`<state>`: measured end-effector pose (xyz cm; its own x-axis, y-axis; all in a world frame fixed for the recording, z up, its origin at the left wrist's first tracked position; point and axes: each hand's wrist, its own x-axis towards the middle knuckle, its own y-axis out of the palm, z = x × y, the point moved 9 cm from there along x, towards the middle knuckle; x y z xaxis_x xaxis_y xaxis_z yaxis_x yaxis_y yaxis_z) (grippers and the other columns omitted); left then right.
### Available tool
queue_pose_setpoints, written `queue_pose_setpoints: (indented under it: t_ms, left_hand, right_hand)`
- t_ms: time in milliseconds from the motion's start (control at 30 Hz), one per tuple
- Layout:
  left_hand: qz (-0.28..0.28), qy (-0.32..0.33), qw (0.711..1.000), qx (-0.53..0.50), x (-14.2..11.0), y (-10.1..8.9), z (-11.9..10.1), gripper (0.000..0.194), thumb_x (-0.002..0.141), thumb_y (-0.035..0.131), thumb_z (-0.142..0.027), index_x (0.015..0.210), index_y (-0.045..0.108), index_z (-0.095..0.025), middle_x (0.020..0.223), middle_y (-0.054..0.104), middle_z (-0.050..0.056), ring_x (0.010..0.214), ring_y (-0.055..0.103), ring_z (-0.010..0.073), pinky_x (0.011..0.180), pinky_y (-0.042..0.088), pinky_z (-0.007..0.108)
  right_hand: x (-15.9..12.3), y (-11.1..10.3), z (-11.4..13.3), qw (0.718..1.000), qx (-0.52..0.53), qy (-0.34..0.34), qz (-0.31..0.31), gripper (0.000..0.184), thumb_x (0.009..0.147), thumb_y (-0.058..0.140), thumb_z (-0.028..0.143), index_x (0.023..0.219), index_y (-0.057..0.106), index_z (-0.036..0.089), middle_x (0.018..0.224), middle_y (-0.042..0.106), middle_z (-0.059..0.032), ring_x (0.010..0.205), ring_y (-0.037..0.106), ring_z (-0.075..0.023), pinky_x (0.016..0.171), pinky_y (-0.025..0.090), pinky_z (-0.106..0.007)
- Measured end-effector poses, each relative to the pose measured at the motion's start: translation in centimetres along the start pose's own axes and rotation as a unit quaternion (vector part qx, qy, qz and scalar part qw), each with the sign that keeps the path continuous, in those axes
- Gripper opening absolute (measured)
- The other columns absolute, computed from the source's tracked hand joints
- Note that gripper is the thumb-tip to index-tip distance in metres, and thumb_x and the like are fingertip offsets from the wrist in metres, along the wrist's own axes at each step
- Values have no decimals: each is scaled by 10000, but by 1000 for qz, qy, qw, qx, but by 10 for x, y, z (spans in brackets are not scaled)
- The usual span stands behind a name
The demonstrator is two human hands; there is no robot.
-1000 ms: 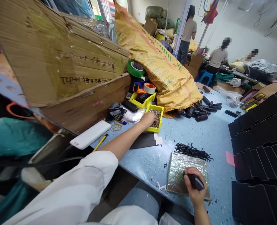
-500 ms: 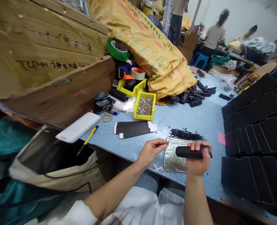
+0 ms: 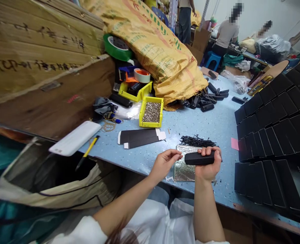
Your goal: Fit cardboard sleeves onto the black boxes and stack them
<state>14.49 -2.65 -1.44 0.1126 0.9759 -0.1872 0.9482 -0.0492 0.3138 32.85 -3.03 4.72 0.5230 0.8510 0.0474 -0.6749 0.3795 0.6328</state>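
My right hand is wrapped round a black handle-like piece with a textured surface, held level above the table. Its left end points at my left hand, whose thumb and forefinger are pinched together; whatever sits between them is too small to make out. Beneath both hands lies a silvery foil-covered pad. A pile of thin black strips rests just behind the pad. Left of it lies a flattened black carton with white flaps.
Small metal parts fill a yellow bin. Black boxes are stacked at the right. A yellow sack and several black pieces lie behind. A white box and a yellow pen-like tool overhang the front edge.
The black piece has been turned in my right hand, so its textured side now shows, and its end is nearer my left fingertips. The whole view has shifted slightly.
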Motion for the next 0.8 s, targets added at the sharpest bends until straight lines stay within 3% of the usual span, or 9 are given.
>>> queue_pose_setpoints:
  t_ms: [167, 433, 600, 800]
  left_hand:
    - [-12, -107, 982, -157, -4, 14, 27, 233, 645, 836, -328, 782, 725, -176, 785, 719, 32, 734, 659, 142, 775, 523, 281]
    - [-20, -111, 972, -207, -8, 20, 19, 384, 595, 870, -217, 890, 625, -195, 748, 676, -34, 692, 616, 77, 694, 482, 187]
    - [-55, -56, 977, -197, -7, 12, 20, 361, 602, 855, -223, 835, 580, -207, 736, 651, -41, 706, 612, 90, 717, 476, 200]
    - [-80, 38, 995, -56, -16, 4, 28, 225, 702, 786, -271, 776, 587, -195, 772, 679, 0, 769, 648, 130, 772, 499, 239]
  right_hand:
    - [5, -7, 1, 998, 57, -5, -41, 152, 847, 527, 388, 820, 481, 246, 669, 384, 73, 555, 435, -77, 620, 455, -232]
    - [8, -6, -15, 993, 95, 30, -62, 142, 843, 526, 369, 814, 476, 239, 672, 383, 75, 553, 437, -69, 612, 462, -216]
    - [3, -9, -21, 991, 106, 30, -78, 130, 839, 513, 348, 801, 453, 238, 666, 375, 80, 548, 438, -63, 609, 462, -202]
    - [0, -14, -39, 987, 103, 67, -101, 153, 797, 556, 347, 788, 451, 236, 632, 374, 89, 523, 438, -65, 586, 466, -200]
